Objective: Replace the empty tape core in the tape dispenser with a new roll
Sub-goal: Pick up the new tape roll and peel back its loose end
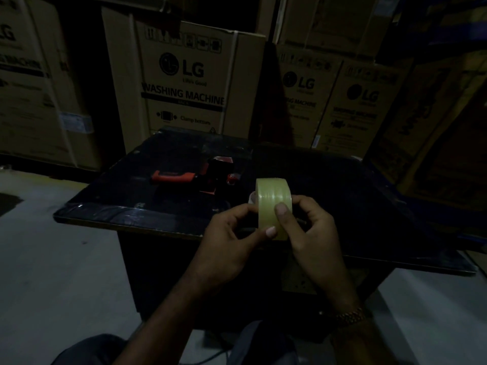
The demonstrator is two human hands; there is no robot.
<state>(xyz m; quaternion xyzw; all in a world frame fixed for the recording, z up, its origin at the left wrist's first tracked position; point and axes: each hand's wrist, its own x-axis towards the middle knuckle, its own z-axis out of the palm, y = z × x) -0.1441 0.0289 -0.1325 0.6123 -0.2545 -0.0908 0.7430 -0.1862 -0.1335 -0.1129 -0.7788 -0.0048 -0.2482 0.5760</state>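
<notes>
Both hands, left (232, 233) and right (308, 227), pinch the roll (274, 204) upright above the table's (105, 209) near edge | dispenser (195, 176) lies beyond the roll | likely light, stiff, slick-faced; best held by its rims.

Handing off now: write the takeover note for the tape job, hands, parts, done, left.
Left hand: gripping the new tape roll, thumb on its face.
Right hand: gripping the same roll, thumb on the outer wrap.
Roll is held above the near edge of the dark table.
Tape dispenser, red handle, lies on the table beyond, untouched.
Whether the old core is out is too dark to tell.
Left: mount the roll on the dispenser.
</notes>
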